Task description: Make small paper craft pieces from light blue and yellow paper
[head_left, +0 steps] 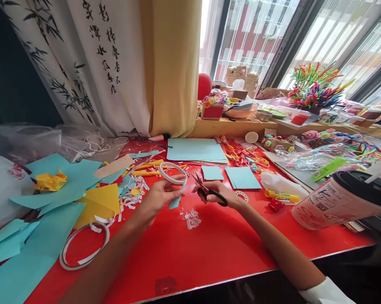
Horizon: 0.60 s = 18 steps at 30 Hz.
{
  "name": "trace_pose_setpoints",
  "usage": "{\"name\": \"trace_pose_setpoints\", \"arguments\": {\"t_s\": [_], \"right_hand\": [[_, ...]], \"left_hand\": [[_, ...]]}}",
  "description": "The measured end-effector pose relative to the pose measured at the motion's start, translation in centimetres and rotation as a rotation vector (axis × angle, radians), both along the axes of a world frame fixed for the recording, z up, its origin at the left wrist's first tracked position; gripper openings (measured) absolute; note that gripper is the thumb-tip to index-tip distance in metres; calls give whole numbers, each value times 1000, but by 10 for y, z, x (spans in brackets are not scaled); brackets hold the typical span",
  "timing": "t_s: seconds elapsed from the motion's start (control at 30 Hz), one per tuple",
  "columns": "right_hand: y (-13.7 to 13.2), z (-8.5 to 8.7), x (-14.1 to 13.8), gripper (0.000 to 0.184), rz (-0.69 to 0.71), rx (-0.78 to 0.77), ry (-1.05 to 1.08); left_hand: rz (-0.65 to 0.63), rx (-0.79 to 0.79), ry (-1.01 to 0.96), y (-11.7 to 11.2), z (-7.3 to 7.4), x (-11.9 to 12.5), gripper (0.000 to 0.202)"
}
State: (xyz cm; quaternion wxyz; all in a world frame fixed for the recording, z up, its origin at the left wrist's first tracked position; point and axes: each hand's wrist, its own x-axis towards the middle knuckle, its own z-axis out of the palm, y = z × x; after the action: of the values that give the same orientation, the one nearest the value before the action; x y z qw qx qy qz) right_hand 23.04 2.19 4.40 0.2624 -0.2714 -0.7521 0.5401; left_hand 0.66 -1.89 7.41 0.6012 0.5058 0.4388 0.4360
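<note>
Now | left hand (160,194): pinching tape roll (176,181) | right hand (220,191): curled round scissors (203,186)

Free room and obstacles across the red tabletop (228,253)

A low passage runs between the arms (272,240) from the near edge; ahead, the tape roll (177,182) and scissors (199,181) narrow the gap between left hand (161,194) and right hand (218,192); a tape ring (63,255) and overlapping blue sheets (35,253) obstruct the left, a tall lidded cup (332,200) the right; farther back, blue squares (242,177) lie low, passable overhead, with cuttings (245,156) crowding behind
</note>
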Motion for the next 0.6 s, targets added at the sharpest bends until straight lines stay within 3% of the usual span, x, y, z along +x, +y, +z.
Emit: {"name": "trace_pose_setpoints", "arguments": {"t_s": [0.13,0.3,0.5,0.6], "right_hand": [[6,7,11,57,118,-30,-81],[4,4,4,52,124,28,-250],[-6,-4,-14,51,165,14,-241],[-8,-3,-17,47,191,1,-256]], "left_hand": [[-7,-54,10,-1,6,-4,51],[13,-65,-9,3,-1,-3,38],[37,-17,4,10,-7,-4,40],[41,-1,-11,9,-7,-4,32]]}}
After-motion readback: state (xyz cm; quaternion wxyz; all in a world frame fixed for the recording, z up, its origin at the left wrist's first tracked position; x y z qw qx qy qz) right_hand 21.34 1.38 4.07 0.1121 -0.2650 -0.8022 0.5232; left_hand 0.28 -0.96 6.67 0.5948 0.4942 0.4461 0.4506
